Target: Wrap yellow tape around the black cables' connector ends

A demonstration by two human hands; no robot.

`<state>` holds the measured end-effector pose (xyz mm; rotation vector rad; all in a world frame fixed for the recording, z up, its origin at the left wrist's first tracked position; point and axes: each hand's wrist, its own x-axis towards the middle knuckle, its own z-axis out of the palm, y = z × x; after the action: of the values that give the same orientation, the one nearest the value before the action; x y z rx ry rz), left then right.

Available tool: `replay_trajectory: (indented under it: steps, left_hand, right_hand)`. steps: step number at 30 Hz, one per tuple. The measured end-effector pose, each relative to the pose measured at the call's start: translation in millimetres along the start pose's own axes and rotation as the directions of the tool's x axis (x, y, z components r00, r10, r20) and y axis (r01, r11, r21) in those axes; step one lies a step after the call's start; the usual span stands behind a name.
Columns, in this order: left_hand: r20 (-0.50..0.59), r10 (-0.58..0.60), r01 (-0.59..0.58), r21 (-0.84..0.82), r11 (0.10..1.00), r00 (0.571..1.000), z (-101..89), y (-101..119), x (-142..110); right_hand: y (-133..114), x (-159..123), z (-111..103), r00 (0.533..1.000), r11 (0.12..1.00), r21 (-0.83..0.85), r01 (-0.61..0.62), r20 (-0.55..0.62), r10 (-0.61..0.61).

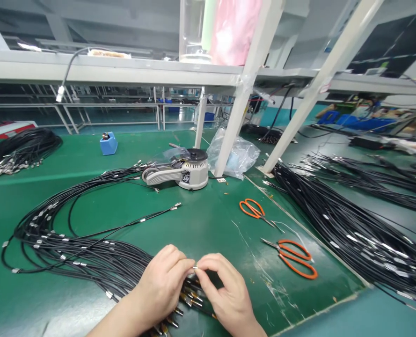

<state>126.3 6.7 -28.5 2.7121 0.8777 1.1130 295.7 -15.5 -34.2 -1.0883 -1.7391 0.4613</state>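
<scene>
My left hand (pixel 164 283) and my right hand (pixel 225 290) meet at the near edge of the green mat (pixel 208 220), fingertips pinched together on a small metal cable end (pixel 194 268). Beneath the hands lies a bundle of black cables (pixel 88 260) with gold and silver terminals, which loops away to the left. One cable (pixel 144 219) stretches out alone towards the middle of the mat.
A grey tape dispenser (pixel 181 172) stands mid-table. Two orange-handled scissors (pixel 255 210) (pixel 294 257) lie right of my hands. A large heap of black cables (pixel 351 224) covers the right side. A blue block (pixel 108 143), a clear plastic bag (pixel 237 157) and white frame posts (pixel 243 93) stand behind.
</scene>
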Motion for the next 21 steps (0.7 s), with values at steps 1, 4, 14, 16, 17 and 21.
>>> replay_trajectory:
  steps: [1,4,14,16,17,21]
  left_hand:
    - [0.004,-0.010,0.010,0.010,1.000,1.000,2.0,0.4,-0.9]
    - [0.050,-0.050,0.046,0.068,0.997,0.998,2.0,-6.9,-2.7]
    - [-0.044,-0.446,0.437,0.305,0.846,0.894,19.5,-112.6,50.1]
    - [-0.068,-0.465,0.461,0.315,0.829,0.883,33.2,-121.2,60.6]
    - [-0.078,-0.471,0.470,0.314,0.825,0.879,38.5,-123.0,63.9]
    - [-0.117,-0.465,0.478,0.266,0.837,0.878,41.9,-117.4,67.8]
  right_hand:
    - [1.0,0.0,0.0,0.999,0.999,-0.001,-0.033,0.023,0.033]
    - [6.3,-1.7,-2.0,0.988,0.991,-0.024,-0.128,0.085,0.130]
    - [24.4,32.7,-37.2,0.876,0.889,0.038,-0.457,0.190,0.443]
    - [27.5,63.4,-41.7,0.836,0.807,0.219,-0.548,0.122,0.535]
    - [30.0,81.0,-42.4,0.810,0.756,0.310,-0.577,0.101,0.577]
    - [46.5,154.3,-30.9,0.725,0.607,0.505,-0.614,0.058,0.686]
